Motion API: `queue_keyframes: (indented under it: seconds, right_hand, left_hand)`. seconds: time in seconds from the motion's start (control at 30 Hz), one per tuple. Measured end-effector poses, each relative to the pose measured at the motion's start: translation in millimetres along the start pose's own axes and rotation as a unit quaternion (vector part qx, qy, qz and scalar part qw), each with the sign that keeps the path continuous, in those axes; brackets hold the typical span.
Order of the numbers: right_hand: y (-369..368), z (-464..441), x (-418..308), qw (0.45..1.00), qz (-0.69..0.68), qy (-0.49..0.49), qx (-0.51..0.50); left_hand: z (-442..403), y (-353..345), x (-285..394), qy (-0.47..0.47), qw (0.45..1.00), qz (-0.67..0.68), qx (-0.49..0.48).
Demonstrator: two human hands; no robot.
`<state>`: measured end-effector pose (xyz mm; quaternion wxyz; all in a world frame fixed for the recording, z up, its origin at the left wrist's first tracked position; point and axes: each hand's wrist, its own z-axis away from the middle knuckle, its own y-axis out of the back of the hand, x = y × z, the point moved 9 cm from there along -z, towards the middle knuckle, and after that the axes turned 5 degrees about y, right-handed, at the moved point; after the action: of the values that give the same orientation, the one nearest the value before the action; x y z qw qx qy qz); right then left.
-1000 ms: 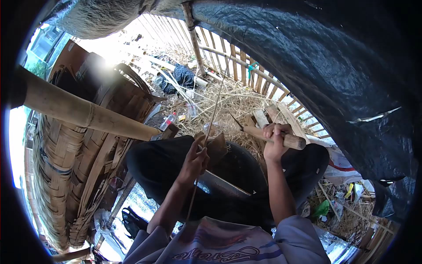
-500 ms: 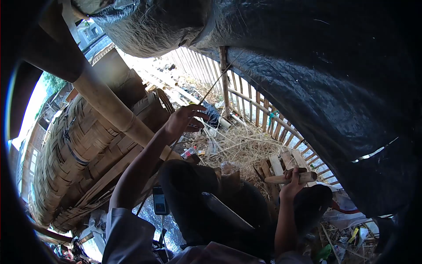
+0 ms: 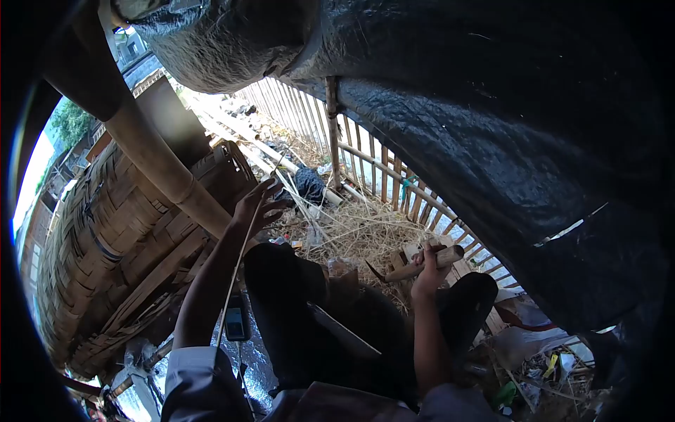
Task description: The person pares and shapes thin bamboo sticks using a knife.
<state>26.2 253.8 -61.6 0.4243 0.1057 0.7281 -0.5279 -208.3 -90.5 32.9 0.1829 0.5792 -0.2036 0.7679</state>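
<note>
My left hand (image 3: 254, 209) is raised at the centre left, fingers partly curled around a long thin bamboo strip (image 3: 230, 287). That strip runs down along my forearm toward my sleeve; its far end is hard to make out. My right hand (image 3: 427, 273) grips a knife by its thick wooden handle (image 3: 448, 257), over my right knee. The narrow dark blade (image 3: 375, 271) points left. Across my dark-clothed lap lies a long flat piece with a pale edge (image 3: 344, 330); I cannot tell what it is.
Large woven bamboo baskets (image 3: 112, 239) and a thick bamboo pole (image 3: 158, 151) stand at left. A phone (image 3: 235, 320) lies beside my left leg. Straw and shavings (image 3: 365, 228) cover the ground ahead. A slatted bamboo fence (image 3: 394, 176) and a black tarp (image 3: 478, 126) bound the right.
The camera view has shifted slightly. My left hand has come down and left, and the strip now lies along my forearm's near side. The knife has turned, so its blade shows.
</note>
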Motion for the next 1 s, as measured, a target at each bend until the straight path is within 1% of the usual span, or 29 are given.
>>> queue_keyframes:
  seconds: [0.03, 0.1, 0.13, 0.17, 0.23, 0.27, 0.3, 0.33, 0.37, 0.4, 0.43, 0.5, 0.53, 0.6, 0.63, 0.7, 0.73, 0.77, 0.83, 0.87, 0.9, 0.93, 0.97, 1.0]
  right_hand:
    - [-2.9, 0.2, 2.1, 1.000, 0.005, -0.004, -0.013]
    - [-5.7, 5.1, 3.6, 0.999, 0.020, -0.016, -0.028]
    - [-6.5, 5.9, 2.1, 0.999, 0.036, -0.009, -0.027]
    - [-7.4, 5.9, 0.2, 0.998, 0.050, 0.000, -0.027]
    - [-2.9, 5.4, 2.8, 0.999, 0.047, 0.002, -0.020]
    - [1.0, 1.8, 7.3, 0.998, 0.058, 0.012, -0.030]
    - [6.0, 0.3, 12.0, 0.997, 0.070, 0.021, -0.040]
    - [6.5, 0.8, 13.9, 0.996, 0.077, 0.019, -0.048]
    - [10.0, 0.0, 17.9, 0.996, 0.076, 0.014, -0.046]
    - [13.8, -1.8, 21.6, 0.996, 0.078, 0.016, -0.040]
    - [18.5, -0.9, 23.4, 0.996, 0.078, 0.019, -0.029]
    - [22.7, -0.2, 24.5, 0.996, 0.089, 0.003, -0.015]
    - [23.6, 1.8, 23.2, 0.994, 0.109, 0.009, -0.022]
    - [26.6, -1.1, 28.9, 0.991, 0.134, 0.011, -0.025]
    - [28.6, -0.7, 31.4, 0.990, 0.135, 0.007, -0.024]
    - [23.9, 0.5, 36.7, 0.987, 0.155, 0.017, -0.044]
    - [22.8, -1.1, 39.2, 0.987, 0.152, 0.019, -0.041]
    - [24.4, -0.7, 42.3, 0.985, 0.168, 0.016, -0.035]
    - [33.5, 1.7, 50.8, 0.981, 0.191, 0.007, -0.024]
    - [34.2, 0.7, 56.3, 0.980, 0.196, 0.008, -0.038]
    - [37.5, 3.7, 62.2, 0.978, 0.203, 0.005, -0.051]
    - [40.4, 3.8, 64.6, 0.978, 0.207, 0.002, -0.042]
    - [37.3, 0.6, 64.1, 0.977, 0.208, 0.011, -0.047]
    - [36.5, -1.2, 64.1, 0.976, 0.210, 0.018, -0.051]
  left_hand:
    - [4.1, 5.1, -5.7, 0.029, 0.995, 0.093, 0.034]
    - [-0.4, 20.6, -11.4, -0.029, 0.994, 0.106, -0.009]
    - [-1.7, 23.3, -12.7, -0.029, 0.991, 0.127, -0.015]
    - [-2.6, 24.4, -17.1, -0.028, 0.992, 0.126, -0.014]
    - [-2.4, 26.8, -22.9, -0.033, 0.995, 0.094, 0.019]
    - [-1.4, 28.2, -26.6, -0.029, 0.995, 0.077, 0.058]
    - [-7.5, 37.4, -34.0, -0.026, 0.995, 0.073, 0.060]
    - [-22.4, 55.4, -43.6, -0.033, 0.992, -0.082, 0.090]
    - [-31.5, 65.2, -45.6, -0.076, 0.970, -0.196, 0.119]
    - [-39.2, 74.3, -47.5, -0.115, 0.932, -0.306, 0.159]
    - [-33.4, 72.3, -38.9, -0.112, 0.866, -0.427, 0.234]
    - [-53.7, 93.6, -52.5, -0.133, 0.867, -0.414, 0.243]
    - [-51.9, 89.6, -47.7, -0.139, 0.868, -0.410, 0.245]
    - [-42.5, 81.4, -25.3, -0.143, 0.835, -0.442, 0.296]
    - [-37.1, 74.2, -19.7, -0.139, 0.835, -0.443, 0.295]
    - [-17.1, 59.7, 8.5, -0.248, 0.758, -0.503, 0.332]
    - [-23.5, 67.8, 6.5, -0.178, 0.794, -0.485, 0.321]
    - [-28.1, 64.6, 13.6, -0.180, 0.793, -0.487, 0.318]
    - [-26.6, 57.3, 24.6, -0.214, 0.738, -0.513, 0.381]
    - [-34.2, 60.8, 23.1, -0.154, 0.780, -0.466, 0.389]
    - [-43.3, 63.0, 22.3, -0.148, 0.782, -0.470, 0.382]
    - [-66.5, 75.3, 17.9, -0.185, 0.801, -0.452, 0.345]
    - [-77.9, 71.6, 25.6, -0.223, 0.819, -0.432, 0.306]
    - [-88.8, 70.3, 25.2, -0.212, 0.812, -0.460, 0.290]
